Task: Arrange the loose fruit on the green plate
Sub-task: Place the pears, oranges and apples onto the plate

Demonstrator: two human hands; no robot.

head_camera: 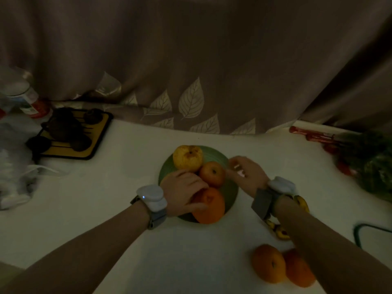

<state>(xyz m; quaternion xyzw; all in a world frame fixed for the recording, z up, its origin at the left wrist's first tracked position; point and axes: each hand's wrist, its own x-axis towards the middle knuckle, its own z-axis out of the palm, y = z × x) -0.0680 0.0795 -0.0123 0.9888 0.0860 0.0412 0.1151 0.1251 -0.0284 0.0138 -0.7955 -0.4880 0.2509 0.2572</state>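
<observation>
Two oranges (283, 265) wait loose on the white table (106, 187), a banana (277, 229) just beyond. On the green plate (232, 194), the left hand (183, 190) cups an orange (210, 205); the right hand (247, 174), empty and half-open, hovers beside the apple (212, 174). Settle the orange snugly, leaving room near the pear (187, 158).

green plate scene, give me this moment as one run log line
left hand: on orange on green plate | right hand: at plate rim, empty | off plate: two oranges, banana
</observation>
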